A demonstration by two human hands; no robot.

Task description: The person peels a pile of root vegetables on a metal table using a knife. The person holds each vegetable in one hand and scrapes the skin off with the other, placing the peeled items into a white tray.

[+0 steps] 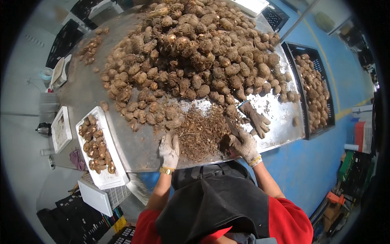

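Observation:
A large heap of hairy brown taro corms (195, 52) covers the metal table before me. My left hand (169, 149), in a dirty white knit glove, rests near the table's front edge. Its fingertips are just short of a single corm (173, 123), and nothing shows in its grasp. My right hand (244, 145), gloved likewise, grips a knife (231, 125) whose blade points away from me, over the trimmings. Between the hands lies a layer of brown peelings and root scraps (201, 134). A used brown glove (255, 119) lies just beyond my right hand.
At left, a white foam box (122, 180) holds several trimmed corms, beside a white tray (69, 138). A black plastic crate (308, 131) full of corms stands against the table's right side. A weighing scale (62, 73) is at far left. A metal pole (297, 23) rises at the right.

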